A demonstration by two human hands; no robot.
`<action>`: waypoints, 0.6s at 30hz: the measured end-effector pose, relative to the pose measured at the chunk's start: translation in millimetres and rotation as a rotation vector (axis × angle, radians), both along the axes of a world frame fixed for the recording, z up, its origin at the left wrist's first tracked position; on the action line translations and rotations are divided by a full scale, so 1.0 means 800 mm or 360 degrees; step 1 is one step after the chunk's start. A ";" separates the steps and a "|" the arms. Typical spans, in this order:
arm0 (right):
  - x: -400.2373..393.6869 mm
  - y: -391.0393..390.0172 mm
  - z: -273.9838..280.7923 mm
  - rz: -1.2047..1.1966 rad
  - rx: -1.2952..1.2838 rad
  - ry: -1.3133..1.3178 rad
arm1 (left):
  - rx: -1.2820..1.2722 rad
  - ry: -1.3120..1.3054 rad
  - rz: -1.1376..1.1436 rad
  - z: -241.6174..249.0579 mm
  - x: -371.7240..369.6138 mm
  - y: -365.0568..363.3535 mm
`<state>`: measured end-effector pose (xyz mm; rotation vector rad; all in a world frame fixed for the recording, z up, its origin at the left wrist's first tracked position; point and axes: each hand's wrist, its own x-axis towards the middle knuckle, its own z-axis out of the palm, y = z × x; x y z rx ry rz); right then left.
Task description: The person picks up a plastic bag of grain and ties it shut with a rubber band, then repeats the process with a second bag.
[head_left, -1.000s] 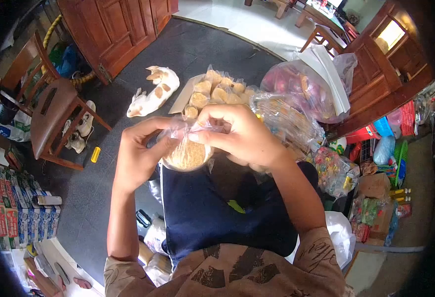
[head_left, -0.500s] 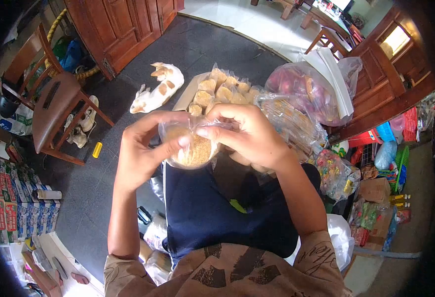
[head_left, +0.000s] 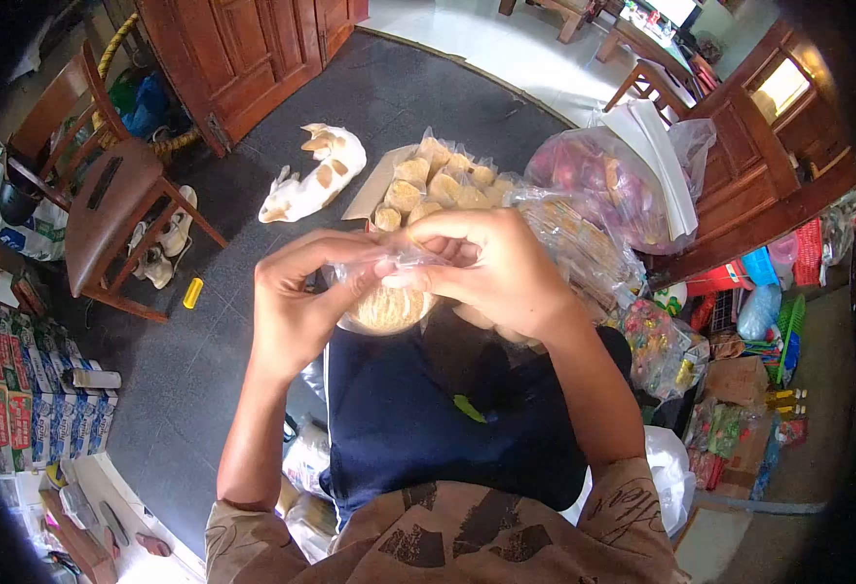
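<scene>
A clear plastic bag (head_left: 389, 310) of tan, grainy stuff hangs between my two hands above my lap. My left hand (head_left: 301, 292) pinches the gathered upper part of the bag from the left, thumb against the plastic. From the right, my right hand (head_left: 491, 268) grips the top of the same bag between thumb and curled fingers. The filled part bulges round below the fingertips. Just beyond my hands, several similar filled bags (head_left: 438, 180) lie packed together on a piece of cardboard (head_left: 377, 185).
A white and tan cat (head_left: 313, 180) lies on the dark floor. At left stands a brown chair (head_left: 116, 209). Packs of thin sticks (head_left: 579, 234) and a large bag of purplish items (head_left: 594, 175) lie to the right. A green scrap (head_left: 468, 409) rests on my lap.
My left hand has moved slightly right, nearer the right hand. The bag's top, spread looser before, is now bunched tighter between the fingers.
</scene>
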<state>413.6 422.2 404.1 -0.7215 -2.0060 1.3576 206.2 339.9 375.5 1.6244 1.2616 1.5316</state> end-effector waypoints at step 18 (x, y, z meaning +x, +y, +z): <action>0.002 0.002 0.015 0.0198 -0.0100 -0.0129 | -0.0158 -0.0202 -0.0234 -0.001 -0.038 -0.005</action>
